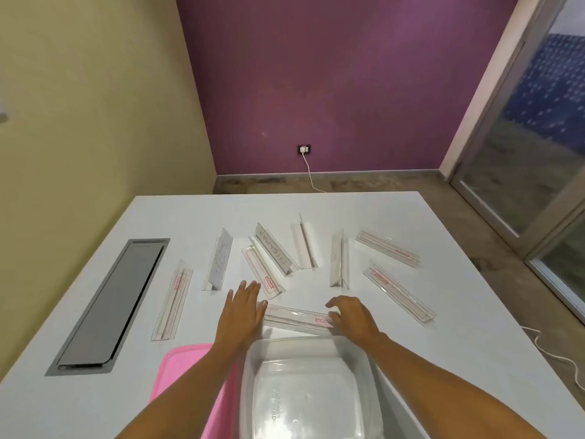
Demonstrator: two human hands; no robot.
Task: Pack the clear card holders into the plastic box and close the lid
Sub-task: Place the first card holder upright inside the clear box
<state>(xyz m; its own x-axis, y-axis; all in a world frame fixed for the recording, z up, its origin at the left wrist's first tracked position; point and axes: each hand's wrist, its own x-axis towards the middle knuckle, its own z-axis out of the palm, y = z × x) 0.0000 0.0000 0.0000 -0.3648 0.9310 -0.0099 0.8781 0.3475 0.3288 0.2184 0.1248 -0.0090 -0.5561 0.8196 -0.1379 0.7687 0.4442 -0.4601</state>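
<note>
Tabletop (364,210), white, far edge square to the purple wall, right edge running diagonally off toward the near corner. At far left a grey recessed cable tray (109,307) lies parallel to the left edge, with bare surface all round it. Next right, a clear card holder (172,301) lies flat, well apart from the rest. Pink lid (182,372) sits at the near edge, partly under the left forearm and touching the plastic box (308,391), which is open and empty and runs off the bottom of the frame.

Left hand (243,308) flat, fingers spread and released, palm down at the left end of the nearest holder (297,320); whether it touches it I cannot tell. Right hand (353,315) curled over that holder's right end, fingertips on it, gripping lightly. This holder lies crosswise just beyond the box's far rim.

Seven more holders fan across mid-table; one reads SUPERMAN (273,248). The two rightmost (387,251) (399,291) lie flat, nearest the right edge. Open room remains along the far edge and at right of the box.
</note>
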